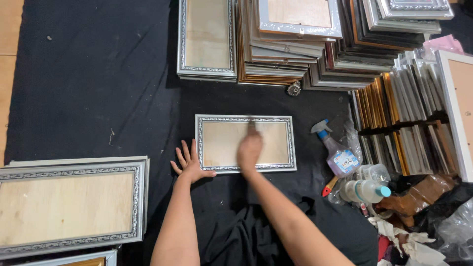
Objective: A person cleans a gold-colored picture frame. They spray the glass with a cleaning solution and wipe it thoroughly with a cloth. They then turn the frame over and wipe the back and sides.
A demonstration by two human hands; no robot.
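A small silver ornate picture frame (217, 119) lies face down on black cloth, its tan wooden backing showing. My left hand (190, 163) rests flat with fingers spread at the frame's lower left corner, thumb touching its edge. My right hand (250, 149) is on the backing, blurred, fingers closed around a thin dark tool whose tip reaches the frame's top edge. I cannot make out what kind of tool it is.
A larger silver frame (69, 207) lies at the left. Stacks of frames (295, 44) fill the back and right. A spray bottle (337, 152), a plastic bottle (367, 189), crumpled paper and bags sit right of the small frame. A small round metal part (294, 88) lies nearby.
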